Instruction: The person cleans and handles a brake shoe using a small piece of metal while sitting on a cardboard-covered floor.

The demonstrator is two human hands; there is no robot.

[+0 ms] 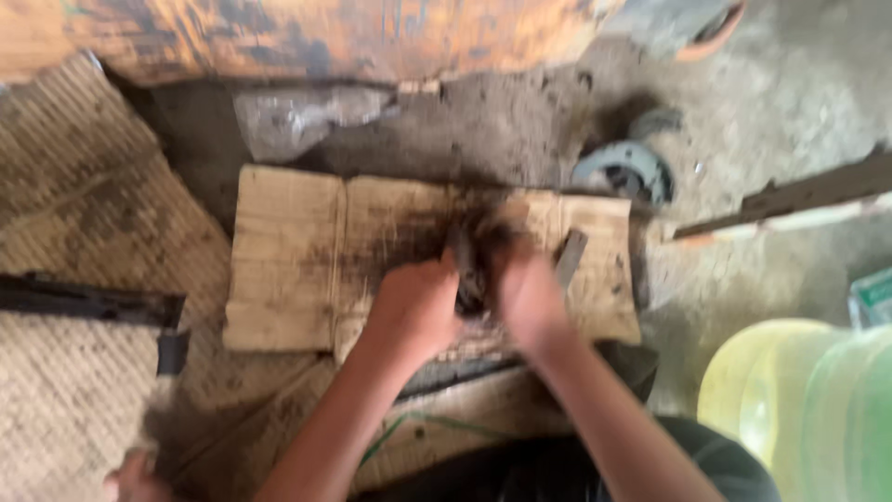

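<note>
Both hands, left hand (413, 307) and right hand (531, 296), clamped on greasy dark part (469, 270) over cardboard (297, 251); slip likely from grease.

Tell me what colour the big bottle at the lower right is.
The bottle is translucent yellow-green, seen in the head view.

blurred hands (469, 297), perhaps clutching dark part (469, 265)

A grimy concrete floor (799, 84) lies in dull daylight, with woven mats (84, 186) at left and a rusty orange machine body (307, 37) above.
</note>
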